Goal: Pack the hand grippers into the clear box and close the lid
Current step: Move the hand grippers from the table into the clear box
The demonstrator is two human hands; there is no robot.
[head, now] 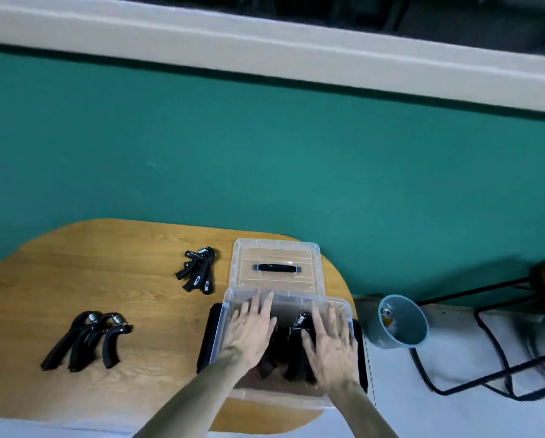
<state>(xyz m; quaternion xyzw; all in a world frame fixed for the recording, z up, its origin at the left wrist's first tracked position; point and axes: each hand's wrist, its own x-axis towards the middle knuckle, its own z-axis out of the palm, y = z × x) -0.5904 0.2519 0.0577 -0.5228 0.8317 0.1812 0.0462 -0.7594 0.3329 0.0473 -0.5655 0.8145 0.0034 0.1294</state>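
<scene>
The clear box (pixel 343 306) stands open at the right end of the wooden table (pixel 157 358). Black hand grippers (pixel 291 343) lie inside it. Both hands are down in the box: my left hand (pixel 252 330) is flat with fingers spread at its left side, my right hand (pixel 331 346) flat with fingers spread at its right side, each resting over the grippers. The clear lid (pixel 275 265), with a dark handle, lies flat just behind the box. One pile of black grippers (pixel 84 338) sits at the table's left, another pile of grippers (pixel 198 270) further back.
A green wall (pixel 264 153) rises directly behind the table. To the right, off the table, a grey-blue bin (pixel 402 320) stands on the pale floor, with a black wire frame (pixel 492 352) beyond it. Black latches flank the box's sides.
</scene>
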